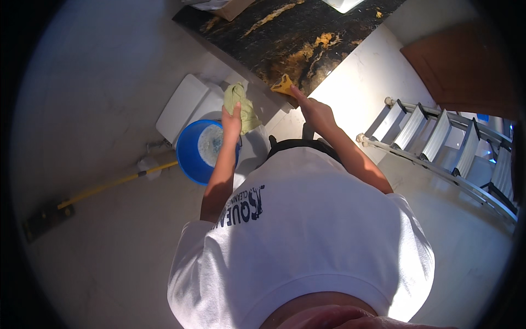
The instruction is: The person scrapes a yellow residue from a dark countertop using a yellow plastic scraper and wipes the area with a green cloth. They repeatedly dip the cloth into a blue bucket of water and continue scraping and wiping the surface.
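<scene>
My left hand (232, 123) grips a pale green cloth (241, 107) that hangs down above a white toilet (185, 107). Just under my left forearm, a blue bucket (187, 155) with foamy water in it rests by the toilet. My right hand (318, 116) is closed round a yellow scraper (282, 85), its index finger stretched along the tool. The scraper is at the near corner of a dark stone countertop (296, 41) with gold veins. Whether its blade touches the stone I cannot tell.
An aluminium ladder (438, 137) is on my right. Behind it is a brown wooden panel (466, 71). A yellow-handled floor tool (118, 183) with a dark head lies to the left. On the countertop are a brown cardboard piece (232, 9) and a white object (343, 4).
</scene>
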